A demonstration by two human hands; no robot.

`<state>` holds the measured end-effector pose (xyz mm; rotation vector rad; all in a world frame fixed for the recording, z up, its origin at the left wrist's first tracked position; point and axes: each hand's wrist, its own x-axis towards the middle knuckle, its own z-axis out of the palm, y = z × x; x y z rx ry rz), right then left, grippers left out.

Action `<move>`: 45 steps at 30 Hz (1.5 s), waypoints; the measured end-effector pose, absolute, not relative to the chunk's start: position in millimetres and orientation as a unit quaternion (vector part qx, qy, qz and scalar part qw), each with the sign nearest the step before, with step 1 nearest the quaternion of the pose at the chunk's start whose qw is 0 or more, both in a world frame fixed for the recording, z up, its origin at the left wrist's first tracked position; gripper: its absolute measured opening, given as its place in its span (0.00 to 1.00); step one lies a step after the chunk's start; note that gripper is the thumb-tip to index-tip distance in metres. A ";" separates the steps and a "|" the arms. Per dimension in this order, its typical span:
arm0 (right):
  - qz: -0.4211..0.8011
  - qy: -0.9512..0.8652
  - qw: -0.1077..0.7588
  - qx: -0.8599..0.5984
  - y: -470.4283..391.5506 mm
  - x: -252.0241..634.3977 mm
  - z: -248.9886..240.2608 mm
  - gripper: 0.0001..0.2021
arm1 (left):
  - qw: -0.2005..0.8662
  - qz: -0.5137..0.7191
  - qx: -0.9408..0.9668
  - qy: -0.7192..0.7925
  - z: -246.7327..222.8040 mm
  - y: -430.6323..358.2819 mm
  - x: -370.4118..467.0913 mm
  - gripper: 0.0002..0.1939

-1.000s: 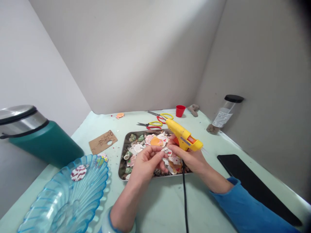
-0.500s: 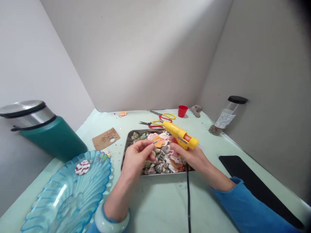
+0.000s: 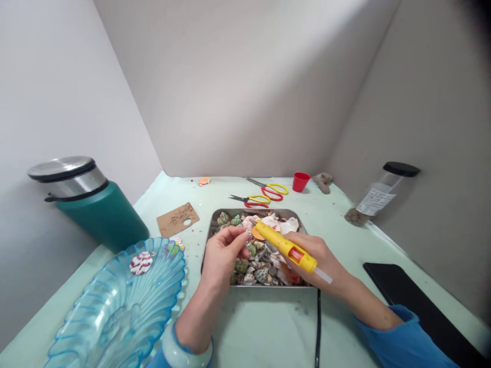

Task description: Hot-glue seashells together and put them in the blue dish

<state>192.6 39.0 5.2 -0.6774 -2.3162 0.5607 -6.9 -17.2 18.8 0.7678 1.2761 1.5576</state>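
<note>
My right hand (image 3: 315, 251) is wrapped round a yellow glue gun (image 3: 282, 241), whose nozzle points up and left, close to my left fingertips. A clear glue stick juts from its rear. The fingers of my left hand (image 3: 224, 251) pinch a tiny item (image 3: 248, 232), too small to make out. Both hands are over a metal tray (image 3: 268, 286) full of shells and shell pieces. An orange piece (image 3: 257, 233) shows near the nozzle, partly hidden.
Left are a blue scalloped dish (image 3: 126, 301), a green bottle (image 3: 103, 217) and a brown card (image 3: 176, 220). Scissors (image 3: 274, 189) and a red cup (image 3: 300, 182) stand behind the tray. A clear jar (image 3: 374, 197) and a black slab (image 3: 418, 306) are at right; a cord (image 3: 318, 327) runs toward me.
The glue gun has turned so its nozzle is nearer my left fingertips, and my right hand has moved lower. The whole view has shifted, with objects appearing farther right.
</note>
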 end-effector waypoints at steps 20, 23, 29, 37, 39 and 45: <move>0.184 -0.909 0.304 -0.217 37.9 192.0 0.7 0.03 | 0.453 0.674 0.313 0.493 10.8 -14.4 -6.5 0.13; 0.187 -0.911 0.303 -0.209 37.6 191.5 2.1 0.04 | 0.451 0.674 0.314 0.494 10.8 -14.5 -6.5 0.13; 0.187 -0.905 0.310 -0.223 36.3 191.5 3.3 0.05 | 0.447 0.673 0.318 0.496 10.4 -14.7 -6.9 0.13; 0.180 -0.908 0.318 -0.205 36.3 189.8 2.8 0.04 | 0.450 0.670 0.314 0.500 8.4 -13.1 -7.1 0.11; 0.172 -0.906 0.321 -0.215 36.7 189.7 2.2 0.05 | 0.454 0.672 0.313 0.495 8.5 -13.1 -7.0 0.11; 0.145 -0.915 0.309 -0.216 36.0 189.3 2.0 0.05 | 0.458 0.678 0.302 0.489 8.4 -13.5 -6.8 0.12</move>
